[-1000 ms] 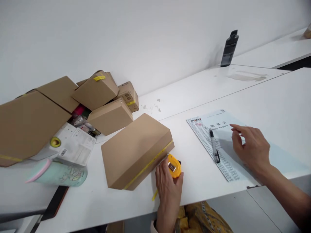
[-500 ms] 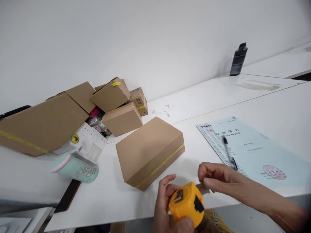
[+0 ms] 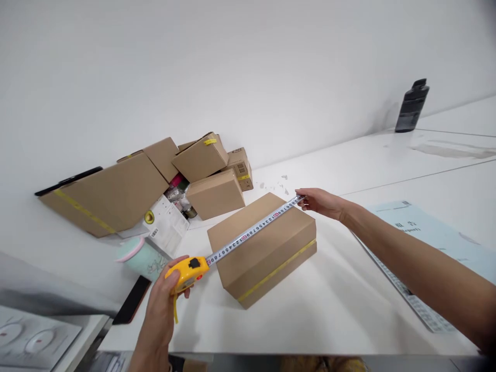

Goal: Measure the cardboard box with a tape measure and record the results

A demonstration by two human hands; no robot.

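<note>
A yellow tape measure (image 3: 190, 269) sits in my left hand (image 3: 160, 297), whose fingers are wrapped round its case, left of the brown cardboard box (image 3: 267, 243). Its silver blade is pulled out and runs across the top of the box, from lower left to upper right. My right hand (image 3: 315, 200) pinches the blade's end beyond the box's far right corner. The very tip is hidden by the fingers. A strip of yellow tape runs along the near side of the box.
More cardboard boxes (image 3: 215, 194) are piled against the wall, beside a white printed box (image 3: 168, 227). A mint cup (image 3: 141, 258) lies near the left table edge. To the right are a pale blue report (image 3: 426, 232) and a dark bottle (image 3: 412, 107).
Both hands have moved from the table's front edge up to the box and spread apart. The blade is now drawn out long between them, over the box top.
</note>
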